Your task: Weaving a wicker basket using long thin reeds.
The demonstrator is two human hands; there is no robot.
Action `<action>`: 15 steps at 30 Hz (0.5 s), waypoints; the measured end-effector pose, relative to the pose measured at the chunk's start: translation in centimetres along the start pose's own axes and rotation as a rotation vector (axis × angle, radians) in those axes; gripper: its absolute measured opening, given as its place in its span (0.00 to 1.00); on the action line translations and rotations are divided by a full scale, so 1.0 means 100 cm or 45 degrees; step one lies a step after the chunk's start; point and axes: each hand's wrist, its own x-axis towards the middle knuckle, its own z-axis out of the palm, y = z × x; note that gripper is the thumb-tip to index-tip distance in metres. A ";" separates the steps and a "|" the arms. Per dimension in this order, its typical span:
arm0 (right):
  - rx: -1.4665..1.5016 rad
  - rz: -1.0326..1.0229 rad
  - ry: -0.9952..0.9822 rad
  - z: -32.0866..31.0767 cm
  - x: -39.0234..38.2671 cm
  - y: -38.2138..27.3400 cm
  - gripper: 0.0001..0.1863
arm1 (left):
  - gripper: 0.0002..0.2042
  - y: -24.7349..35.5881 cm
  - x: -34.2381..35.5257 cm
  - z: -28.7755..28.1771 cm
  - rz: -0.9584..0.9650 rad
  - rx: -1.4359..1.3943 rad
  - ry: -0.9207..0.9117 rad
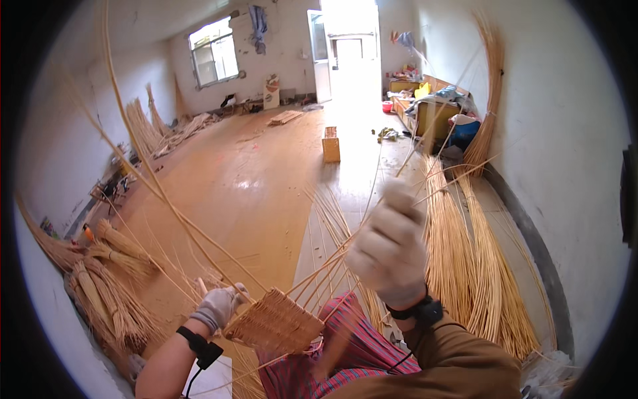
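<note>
A small woven wicker basket (276, 324) rests tilted over my lap, on a red and blue striped cloth (345, 329). Long loose wicker rods (199, 233) stick out from its upper edge, some reaching far up to the left, others to the right. My left hand (220, 307), in a pale glove, grips the basket at its left corner, fingers closed. Raised to the right above the basket is my right hand (391, 249), also gloved and slightly blurred by motion. Its fingers are curled into a fist around a wicker rod, whose blurred length extends beyond the hand.
Long bundles of wicker rods (482, 279) lie on the floor at right; another bundle (490, 86) leans against the wall. Shorter bundles (109, 299) lie at left. A finished-looking wicker box (331, 145) stands farther off, before an open door (320, 56). Cluttered furniture (435, 120) stands at back right.
</note>
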 end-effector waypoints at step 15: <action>0.384 0.269 -0.426 0.017 0.017 0.022 0.07 | 0.22 0.034 -0.011 -0.034 0.201 0.334 -0.086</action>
